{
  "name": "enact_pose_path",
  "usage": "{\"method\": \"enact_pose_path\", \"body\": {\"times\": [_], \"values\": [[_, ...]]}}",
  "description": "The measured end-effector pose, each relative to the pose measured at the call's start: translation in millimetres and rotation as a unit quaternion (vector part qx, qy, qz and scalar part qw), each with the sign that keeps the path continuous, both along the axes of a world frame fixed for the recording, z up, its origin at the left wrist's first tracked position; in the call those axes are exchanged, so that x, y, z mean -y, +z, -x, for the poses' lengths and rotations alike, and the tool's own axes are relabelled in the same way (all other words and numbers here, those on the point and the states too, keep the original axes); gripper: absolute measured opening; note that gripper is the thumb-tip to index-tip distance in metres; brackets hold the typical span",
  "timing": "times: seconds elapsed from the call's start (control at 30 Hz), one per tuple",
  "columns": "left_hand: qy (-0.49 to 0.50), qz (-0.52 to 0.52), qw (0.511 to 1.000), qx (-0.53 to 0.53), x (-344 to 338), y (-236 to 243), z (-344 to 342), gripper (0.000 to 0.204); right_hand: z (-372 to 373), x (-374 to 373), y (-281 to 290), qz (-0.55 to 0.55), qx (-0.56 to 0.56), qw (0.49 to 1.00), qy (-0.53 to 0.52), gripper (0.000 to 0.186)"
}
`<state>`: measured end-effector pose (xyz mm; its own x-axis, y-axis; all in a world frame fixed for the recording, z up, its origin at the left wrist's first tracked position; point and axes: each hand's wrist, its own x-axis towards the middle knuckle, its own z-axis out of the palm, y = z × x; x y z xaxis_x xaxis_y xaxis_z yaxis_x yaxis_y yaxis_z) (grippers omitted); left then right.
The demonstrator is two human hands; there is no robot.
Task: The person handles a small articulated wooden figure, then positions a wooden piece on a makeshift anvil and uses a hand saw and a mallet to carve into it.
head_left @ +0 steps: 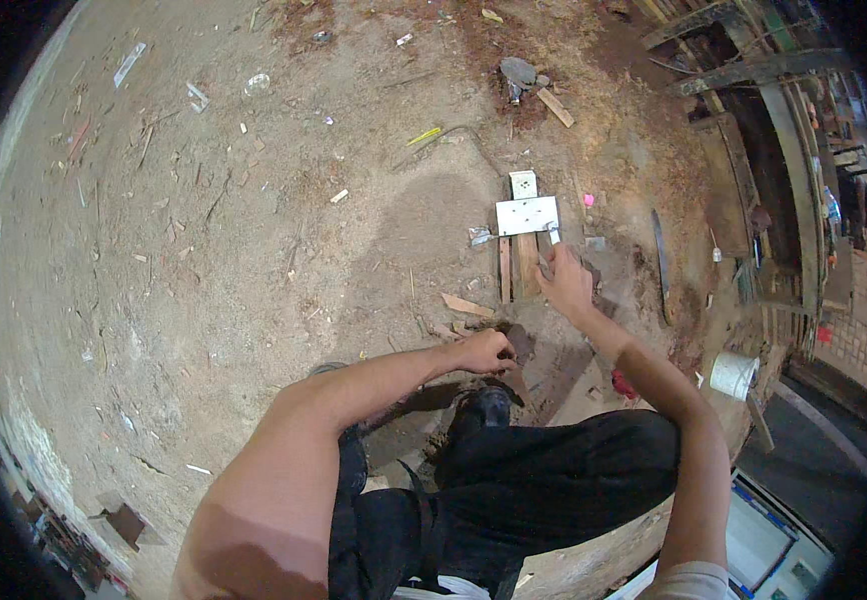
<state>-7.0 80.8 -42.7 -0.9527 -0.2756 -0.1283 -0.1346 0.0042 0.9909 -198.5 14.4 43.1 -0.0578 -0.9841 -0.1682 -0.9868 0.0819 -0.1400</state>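
Note:
A white rectangular board (526,217) with small dark marks lies across narrow wooden strips (528,262) on the ground ahead of me. Just beyond it is a smaller white box-like piece (523,184) with dark holes. My right hand (568,284) reaches over the strips, thumb and fingers apart, its fingertips close to a small white tab (554,234) at the board's near right corner. Whether they touch it is hard to see. Nearer my foot, my left hand (487,352) is closed with curled fingers beside a dark brown flat piece (520,343); what it grips is hidden.
Wood offcuts (468,305) and scraps litter the dirt floor. A long dark blade-like strip (662,265) lies to the right, with a white bucket (733,375) beyond my right forearm. Wooden framing (792,180) stands along the right side. My dark shoe (481,410) is close to my left hand.

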Motion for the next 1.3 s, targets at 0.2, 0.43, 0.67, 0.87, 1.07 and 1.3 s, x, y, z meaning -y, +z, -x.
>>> {"method": "enact_pose_path", "body": {"times": [0.2,0.43,0.67,0.87,1.07,1.3], "values": [[0.014,0.012,1.0,0.02,3,17,-10,0.027,-17,8,-4,-0.113,0.05,0.991,0.061,0.04],[0.025,0.036,0.999,0.003,-10,11,-15,0.021,-42,5,-12,-0.186,0.03,0.981,-0.053,0.047],[0.043,0.122,0.991,-0.038,-20,3,-22,0.022,-38,2,-19,-0.19,0.095,0.975,-0.074,0.039],[0.011,0.022,1.0,0.008,-16,-1,-7,0.027,-18,-13,-46,-0.186,0.169,0.96,-0.125,0.032],[0.031,0.042,0.998,-0.018,-17,-16,-8,0.025,-27,-4,-24,-0.167,0.127,0.974,-0.084,0.031],[0.058,0.106,0.992,-0.039,-14,0,-19,0.023,-31,-2,4,-0.181,0.064,0.973,-0.128,0.043]]}}
